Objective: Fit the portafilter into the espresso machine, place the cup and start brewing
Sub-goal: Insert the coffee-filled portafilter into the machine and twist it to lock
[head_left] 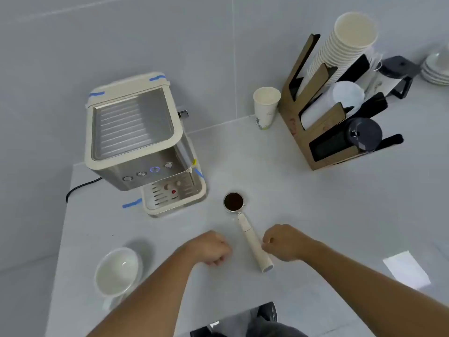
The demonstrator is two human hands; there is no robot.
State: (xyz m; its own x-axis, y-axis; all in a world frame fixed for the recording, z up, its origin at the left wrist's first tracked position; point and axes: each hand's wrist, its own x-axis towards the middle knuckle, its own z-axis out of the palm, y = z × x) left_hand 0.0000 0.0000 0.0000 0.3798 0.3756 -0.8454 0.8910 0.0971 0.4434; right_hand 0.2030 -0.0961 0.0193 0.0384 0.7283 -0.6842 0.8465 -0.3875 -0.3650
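Note:
A cream and steel espresso machine stands at the back left of the counter, one button lit blue. The portafilter lies flat on the counter, its basket full of dark coffee grounds and its cream handle pointing toward me. My left hand rests as a loose fist just left of the handle, holding nothing. My right hand is curled beside the handle's right side, fingertips close to it but not gripping. A white ceramic cup sits at the front left.
A paper cup stands by the wall. A cardboard organiser with stacked paper cups and lids is at the back right. Stacked plates sit at the far right. The machine's black cord trails left. A white paper lies front right.

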